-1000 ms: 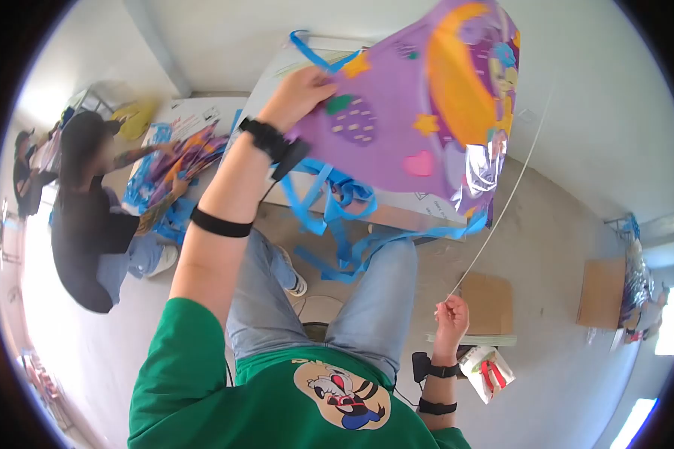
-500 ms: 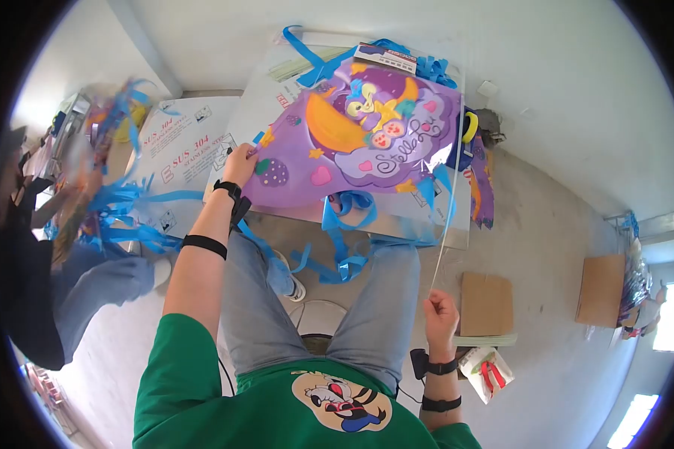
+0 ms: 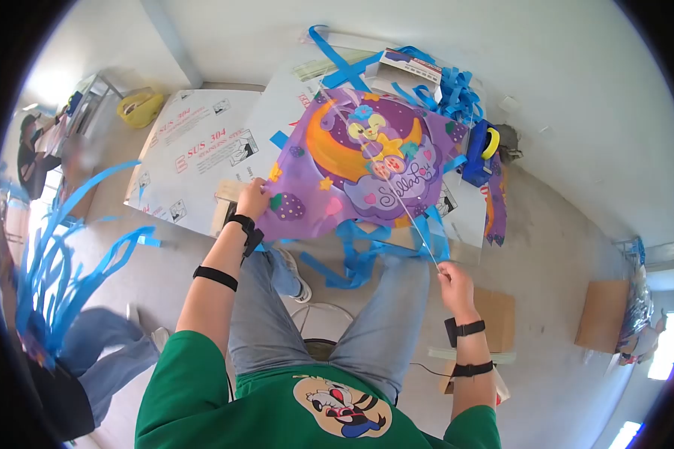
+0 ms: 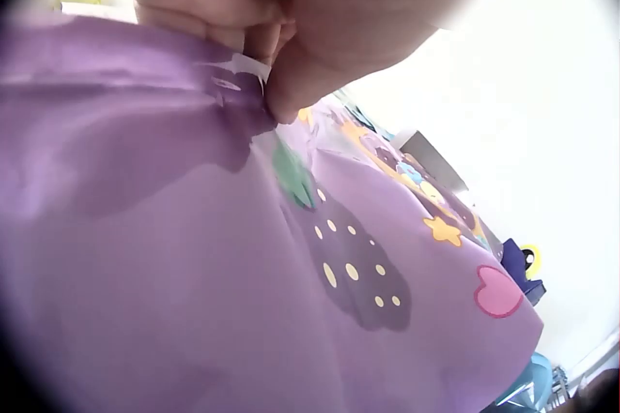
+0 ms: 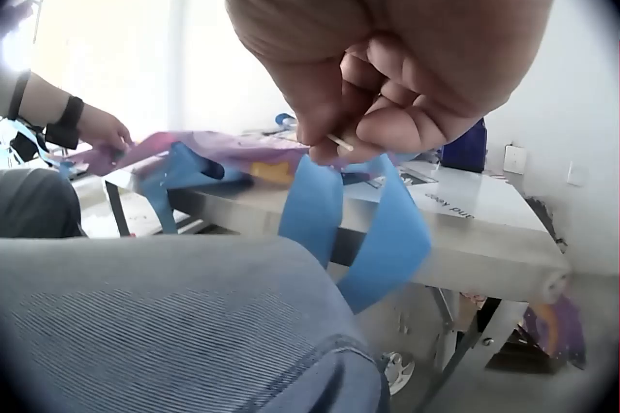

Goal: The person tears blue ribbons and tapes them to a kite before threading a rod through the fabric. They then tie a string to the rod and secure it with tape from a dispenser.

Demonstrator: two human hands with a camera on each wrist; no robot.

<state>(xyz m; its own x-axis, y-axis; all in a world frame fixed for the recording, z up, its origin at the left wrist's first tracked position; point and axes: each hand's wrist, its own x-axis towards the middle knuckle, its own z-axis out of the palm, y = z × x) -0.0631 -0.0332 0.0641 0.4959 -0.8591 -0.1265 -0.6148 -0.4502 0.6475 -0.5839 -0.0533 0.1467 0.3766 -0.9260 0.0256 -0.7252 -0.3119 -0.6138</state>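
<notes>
A purple printed kite with a yellow moon and a cartoon figure lies spread over the white-covered table in the head view. At its left corner my left hand pinches the edge between thumb and fingers; the left wrist view shows the purple fabric gathered under the fingertips. My right hand, above the right knee, pinches the near end of a thin white rod. The rod runs slantwise across the kite to its top. Its tip pokes out between my right fingers. Blue ribbon hangs at the table's front edge.
A blue tape dispenser with a yellow roll stands on the table's right. Behind the kite are a small box and a heap of blue ribbons. At left, a person carries blue streamers beside a second table.
The kite came down from my raised left hand and lies flat. The rod swung left across it as my right hand moved up. The person at left lifted streamers off their table.
</notes>
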